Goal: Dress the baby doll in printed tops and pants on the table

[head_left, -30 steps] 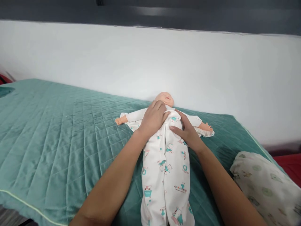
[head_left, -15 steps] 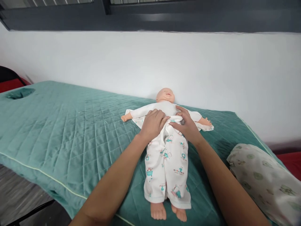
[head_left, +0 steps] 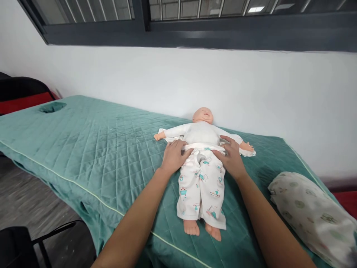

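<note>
A baby doll (head_left: 203,116) lies on its back on the green quilted bed cover, arms spread and feet toward me. White pants (head_left: 201,186) with a coloured cartoon print cover its legs, and a white top (head_left: 201,133) covers its chest and arms. At the waistband's left side, my left hand (head_left: 175,154) pinches the edge between thumb and fingers. My right hand (head_left: 230,154) grips the waistband on the right side in the same way. Between the hands, a small grey opening shows at the front of the pants.
The green quilted cover (head_left: 111,149) has a face hole (head_left: 52,107) at its far left. A pale printed cloth bundle (head_left: 309,212) lies at the right. A black chair (head_left: 19,245) stands at lower left. Behind the bed are a white wall (head_left: 139,82) and a barred window.
My hands have moved apart from the middle of the waistband to its two sides, and the waistband is spread wider. The camera view has shifted, showing more window and floor.
</note>
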`<state>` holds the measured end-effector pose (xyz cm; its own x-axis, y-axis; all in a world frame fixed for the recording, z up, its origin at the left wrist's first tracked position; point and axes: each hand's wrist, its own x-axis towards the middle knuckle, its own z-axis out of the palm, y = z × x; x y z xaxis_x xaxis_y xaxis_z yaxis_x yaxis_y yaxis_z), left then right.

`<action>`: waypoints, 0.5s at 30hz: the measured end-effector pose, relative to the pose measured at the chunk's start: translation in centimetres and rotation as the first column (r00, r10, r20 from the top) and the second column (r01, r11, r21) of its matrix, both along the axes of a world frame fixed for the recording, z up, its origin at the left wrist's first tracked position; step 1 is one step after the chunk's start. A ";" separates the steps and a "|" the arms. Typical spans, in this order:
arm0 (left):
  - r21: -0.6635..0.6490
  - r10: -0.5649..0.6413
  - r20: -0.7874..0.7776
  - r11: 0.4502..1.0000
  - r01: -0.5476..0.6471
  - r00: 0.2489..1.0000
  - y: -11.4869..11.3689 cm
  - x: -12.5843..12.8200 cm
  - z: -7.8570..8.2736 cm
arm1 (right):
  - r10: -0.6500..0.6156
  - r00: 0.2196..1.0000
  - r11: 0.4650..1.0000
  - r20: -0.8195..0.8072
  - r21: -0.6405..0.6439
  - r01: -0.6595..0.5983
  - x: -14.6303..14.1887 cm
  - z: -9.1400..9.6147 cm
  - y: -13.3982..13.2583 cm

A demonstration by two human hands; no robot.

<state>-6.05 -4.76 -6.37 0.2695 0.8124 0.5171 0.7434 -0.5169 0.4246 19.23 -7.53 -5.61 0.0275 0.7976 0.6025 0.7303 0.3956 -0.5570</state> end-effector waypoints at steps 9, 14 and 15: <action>0.009 0.034 -0.039 0.999 -0.034 0.999 -0.4 -0.3 -0.5 | -0.090 0.996 0.996 0.030 -0.009 0.090 0.0 -1.1 -3.8; 0.088 0.047 -0.129 0.995 -0.036 0.991 -0.7 -0.1 -0.6 | -0.084 0.996 0.996 0.024 -0.033 0.085 -0.5 -1.2 -6.2; 0.101 0.050 -0.150 0.994 -0.034 0.987 -0.7 -0.1 -0.6 | -0.079 0.997 0.996 0.018 -0.041 0.080 -0.7 -1.1 -6.5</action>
<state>-6.14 -5.49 -6.96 0.3180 0.7722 0.5502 0.8174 -0.5173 0.2536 18.56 -14.06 -6.75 0.0826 0.8179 0.5693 0.7674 0.3122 -0.5600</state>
